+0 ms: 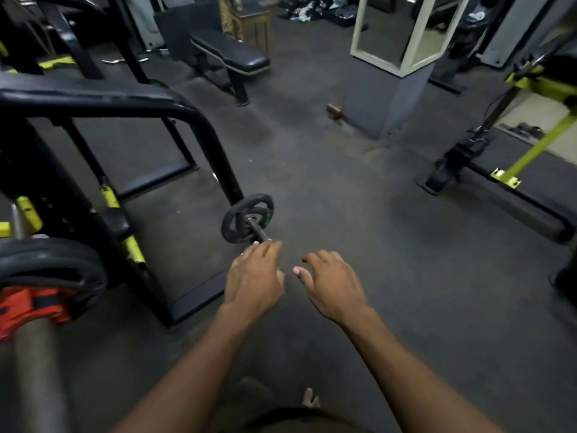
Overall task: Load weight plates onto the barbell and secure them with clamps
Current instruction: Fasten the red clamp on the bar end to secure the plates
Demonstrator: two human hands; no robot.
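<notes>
1. A small black weight plate (247, 218) is seen standing on edge on the dark floor (359, 214), threaded on a short bar (259, 233) whose free end points toward the person. This plate serves as the landmark below.
2. The plate is judged to be cast iron or rubber-coated: rigid, dense for its size, not fragile, likely to roll if released on edge. Openings in its face are visible, so a hold through an opening or around the rim would be the surest. The bar looks like smooth metal and may be slippery.
3. The left hand (254, 276) is held just on the near side of the plate, palm down, fingers (270, 246) extended and loosely spread. The fingertips reach the bar's free end; whether they touch it cannot be told. Nothing is gripped.
4. The right hand (334, 282) hovers to the near right of the plate, well apart from it, fingers relaxed and slightly curled, with nothing held.
5. To the near left of the plate, a larger black plate (53, 273) is already seated on a thick barbell sleeve (37, 364) with a red clamp (31, 310) against it.
6. Behind the plate, a black machine frame (215, 142) stands on the floor.
</notes>
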